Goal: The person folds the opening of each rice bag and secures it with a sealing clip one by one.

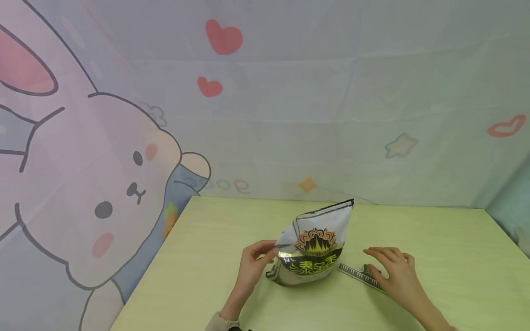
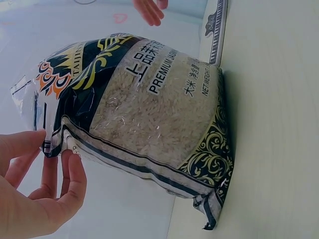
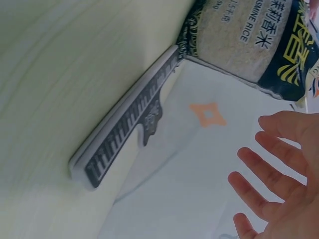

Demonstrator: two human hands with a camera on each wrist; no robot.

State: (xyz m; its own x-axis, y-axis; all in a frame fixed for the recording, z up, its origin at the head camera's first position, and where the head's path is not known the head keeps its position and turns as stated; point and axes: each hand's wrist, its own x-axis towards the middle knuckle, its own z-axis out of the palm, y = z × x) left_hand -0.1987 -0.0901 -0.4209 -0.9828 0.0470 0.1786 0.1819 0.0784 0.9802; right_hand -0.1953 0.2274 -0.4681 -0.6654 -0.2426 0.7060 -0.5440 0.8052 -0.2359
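Observation:
A bag of rice [image 1: 316,250], white, black and gold with a clear window, stands on the table, its top leaning to the right. My left hand [image 1: 252,266] pinches its left side edge; in the left wrist view the thumb and fingers of the left hand [image 2: 45,184] grip the seam near the top. Right of the bag lies a flat white box [image 1: 360,276] with a black-and-white patterned side, also visible in the right wrist view as a long narrow box [image 3: 124,124]. Above its right end my right hand [image 1: 399,278] hovers with fingers spread, touching nothing.
The pale yellow-green table [image 1: 198,257] reaches back to a hanging cloth [image 1: 290,115] printed with a rabbit, hearts and stars. The cloth also borders the table's left and right sides.

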